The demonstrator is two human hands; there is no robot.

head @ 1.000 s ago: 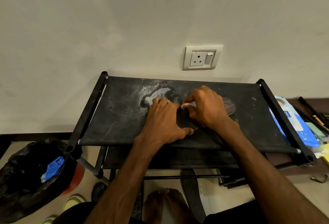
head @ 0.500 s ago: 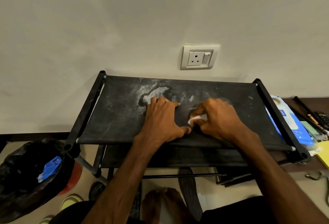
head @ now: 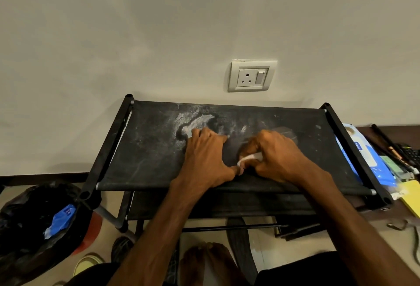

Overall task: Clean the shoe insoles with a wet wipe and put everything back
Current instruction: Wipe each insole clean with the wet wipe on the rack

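Insole (head: 286, 134) flat on shoe rack (head: 147, 149) top, pinned by flat left hand (head: 206, 156); right hand (head: 275, 156) pinching wet wipe (head: 250, 157) on it. Black trash bag (head: 27, 217) holding blue wrapper (head: 60, 219); wipes pack (head: 363, 156) beside rack.

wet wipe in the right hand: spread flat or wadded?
Wadded. Only a small white lump of the wet wipe shows, pinched under the curled fingers of the right hand.

On black fabric-topped shoe rack (head: 147, 149), dark flat insole (head: 288, 135) mostly hidden under left hand (head: 204, 158) & right hand (head: 279, 156), white wet wipe (head: 251, 157) half-buried in right hand; blue plastic wipes pack (head: 379, 169) right of rack partly behind rail.
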